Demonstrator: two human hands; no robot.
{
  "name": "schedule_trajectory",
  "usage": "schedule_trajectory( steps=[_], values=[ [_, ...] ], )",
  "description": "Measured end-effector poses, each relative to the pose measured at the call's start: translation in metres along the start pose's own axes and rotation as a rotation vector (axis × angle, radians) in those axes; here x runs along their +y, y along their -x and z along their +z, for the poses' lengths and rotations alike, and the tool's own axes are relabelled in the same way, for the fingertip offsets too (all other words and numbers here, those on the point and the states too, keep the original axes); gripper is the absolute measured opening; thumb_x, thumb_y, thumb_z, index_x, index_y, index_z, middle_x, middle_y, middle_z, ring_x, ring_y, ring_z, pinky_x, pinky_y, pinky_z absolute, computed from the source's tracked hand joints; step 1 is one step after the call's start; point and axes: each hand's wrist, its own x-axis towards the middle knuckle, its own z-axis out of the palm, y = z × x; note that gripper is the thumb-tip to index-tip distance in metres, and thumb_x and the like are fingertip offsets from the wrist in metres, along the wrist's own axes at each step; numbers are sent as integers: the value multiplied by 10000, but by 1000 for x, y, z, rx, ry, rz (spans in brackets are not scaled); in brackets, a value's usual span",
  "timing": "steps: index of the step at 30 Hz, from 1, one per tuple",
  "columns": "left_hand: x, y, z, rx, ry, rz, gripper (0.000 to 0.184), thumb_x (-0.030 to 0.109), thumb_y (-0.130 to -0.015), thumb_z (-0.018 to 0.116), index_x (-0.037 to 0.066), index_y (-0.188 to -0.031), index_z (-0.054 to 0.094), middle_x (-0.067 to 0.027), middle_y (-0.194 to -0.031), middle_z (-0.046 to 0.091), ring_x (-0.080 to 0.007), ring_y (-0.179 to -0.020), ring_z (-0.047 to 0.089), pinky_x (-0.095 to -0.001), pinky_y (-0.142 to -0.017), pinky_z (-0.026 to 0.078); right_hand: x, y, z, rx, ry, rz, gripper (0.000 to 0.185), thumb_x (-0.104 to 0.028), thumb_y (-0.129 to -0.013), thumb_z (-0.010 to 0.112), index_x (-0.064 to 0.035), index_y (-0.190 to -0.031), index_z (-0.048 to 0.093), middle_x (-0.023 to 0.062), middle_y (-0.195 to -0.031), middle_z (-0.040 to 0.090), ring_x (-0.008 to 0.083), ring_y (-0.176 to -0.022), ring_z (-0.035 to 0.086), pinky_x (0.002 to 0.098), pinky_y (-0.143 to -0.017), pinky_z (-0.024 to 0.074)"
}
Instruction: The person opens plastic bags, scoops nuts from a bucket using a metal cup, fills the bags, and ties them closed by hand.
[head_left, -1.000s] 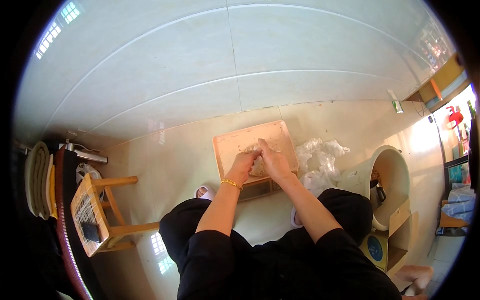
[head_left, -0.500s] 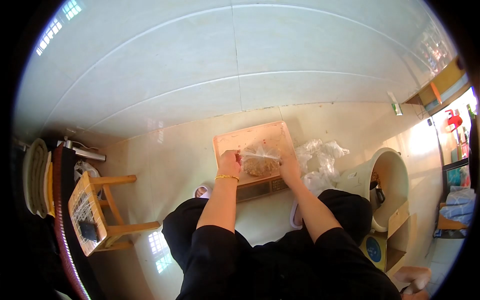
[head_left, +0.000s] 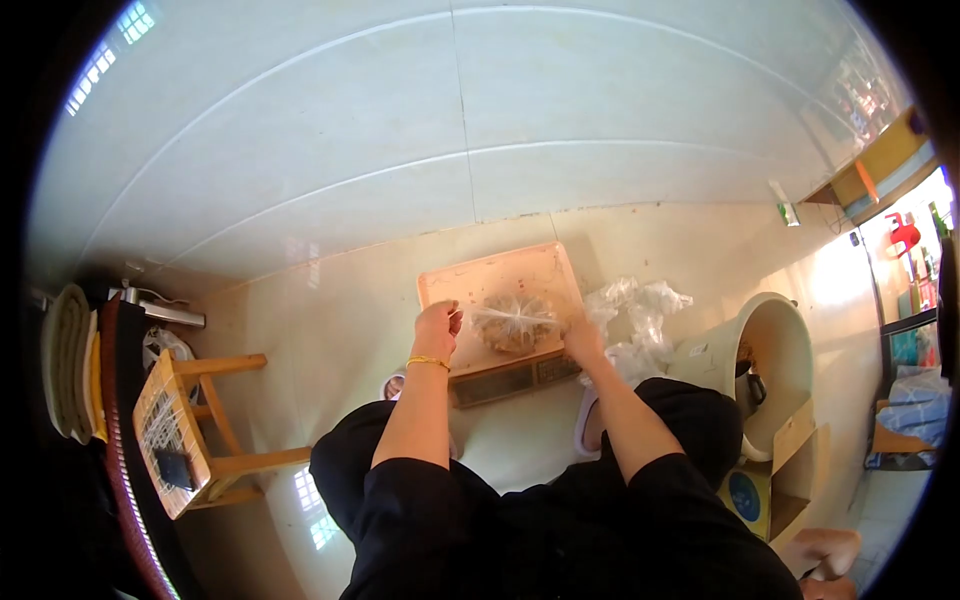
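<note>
A clear plastic bag [head_left: 512, 330] with brown contents rests on a shallow pinkish tray [head_left: 460, 283], which sits on a scale [head_left: 495, 384]. My left hand [head_left: 437, 328], below a gold bracelet, is closed on one twisted end of the bag at the tray's left side. At the right side my right hand [head_left: 583, 340] is closed on the other end. The twisted plastic stretches between both hands above the bulging part of the bag. The fingertips of my right hand are partly blurred.
Crumpled clear bags [head_left: 640, 315] lie right of the tray. A tipped pale bucket [head_left: 785, 350] holds brown stuff and a dark-handled tool, near an open cardboard box [head_left: 790, 480]. At left stands a wooden stool [head_left: 185, 430] with strings. Another person's bare skin [head_left: 825, 555] shows at lower right.
My hands were together over the tray and have moved apart, stretching the bag's top between them. The bag's contents have come into view beneath.
</note>
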Motion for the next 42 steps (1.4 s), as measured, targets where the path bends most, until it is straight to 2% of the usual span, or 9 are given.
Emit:
schedule_trajectory(
  steps=[10,12,17,20,22,24,28,35,42],
  values=[
    [18,72,66,-415,-563,526,147,162,-829,610,21,-863,633,-22,-753,608,-129,-656,582,-257,-594,464,-113,3,-68,-329,-1418,342,174,-168,-859,547,-4,-848,607,81,-843,631,135,-755,589,290,-597,496],
    [24,91,75,-502,-1013,837,150,145,-810,611,10,-869,635,-51,-741,620,-141,-661,590,-274,-619,474,-96,-2,-51,-380,-1078,210,140,-134,-837,552,-10,-862,611,85,-833,633,150,-754,595,301,-607,495],
    [3,85,78,-619,-1047,775,152,97,-781,602,27,-910,637,-111,-761,635,-192,-661,599,-298,-637,477,-60,-17,38,-80,-444,-340,130,-75,-784,579,-41,-897,635,106,-841,652,206,-770,618,341,-655,492],
    [-2,76,80,-477,-972,741,259,80,-776,601,58,-1034,605,-145,-817,645,-233,-708,613,-318,-674,485,-58,-16,47,213,-729,-392,149,-75,-790,564,-69,-903,660,127,-769,655,258,-775,637,366,-699,493],
    [-4,66,76,-254,-938,770,325,75,-781,597,75,-1106,579,-161,-855,652,-256,-754,627,-334,-703,491,-68,-4,12,-259,-494,-131,123,-103,-801,588,-78,-883,677,144,-816,665,275,-822,650,364,-725,496],
    [-16,52,61,-333,-1082,1121,427,42,-790,570,118,-1206,514,-190,-941,648,-305,-872,629,-364,-763,497,-77,2,-5,-273,-492,-123,122,-131,-808,604,-80,-888,681,149,-814,663,278,-822,650,365,-726,497],
    [-29,50,53,-623,-1136,791,346,32,-718,612,59,-1063,615,-142,-942,660,-308,-883,620,-375,-780,487,-83,4,-17,-270,-465,-138,195,-196,-872,572,-16,-871,648,78,-764,643,166,-705,587,316,-631,451],
    [-41,37,42,-512,-1160,843,219,41,-785,587,75,-981,679,-131,-899,671,-220,-814,644,-325,-747,501,-83,3,-16,-363,-588,-44,311,-317,-918,545,-23,-883,640,54,-779,637,144,-713,568,299,-640,439],
    [-53,28,43,-357,-1104,697,148,173,-792,659,59,-871,709,-116,-788,681,-244,-754,655,-323,-710,507,-93,8,-23,-356,-919,189,76,-150,-878,596,-77,-863,612,17,-808,631,116,-743,569,280,-601,446]
  ],
)
